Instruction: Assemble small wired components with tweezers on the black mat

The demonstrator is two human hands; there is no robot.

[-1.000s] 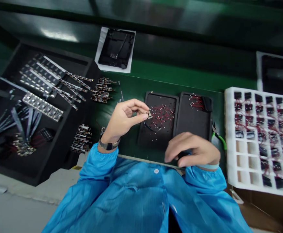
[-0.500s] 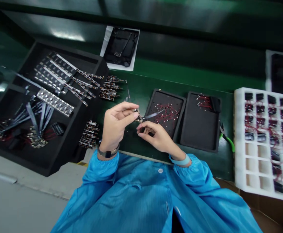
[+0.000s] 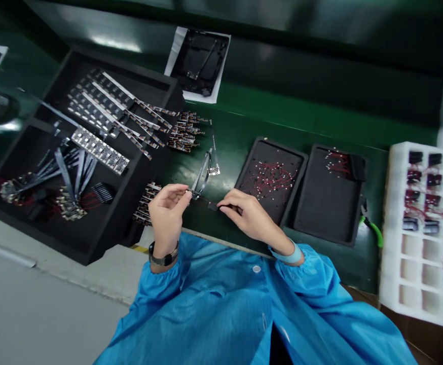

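Observation:
My left hand (image 3: 167, 209) is closed in a pinch on the end of a thin flex strip (image 3: 204, 172), which curves up and away over the green mat. My right hand (image 3: 246, 215) pinches a small black part (image 3: 213, 206) just right of the left fingertips; thin wires seem to link it to the strip. Both hands hover above the near edge of the green mat (image 3: 225, 147). Each arm wears a blue sleeve, with a dark watch on the left wrist.
A black tray (image 3: 271, 175) with red-wired parts and a second black tray (image 3: 331, 197) lie right of my hands. A white foam grid tray (image 3: 422, 228) stands far right. A large black bin (image 3: 88, 152) of strips sits left. Green-handled cutters (image 3: 373, 228) lie between trays.
My right hand came up from the table edge to meet the left. Both hands then dropped lower and left. The strip now arcs upward from the left fingers.

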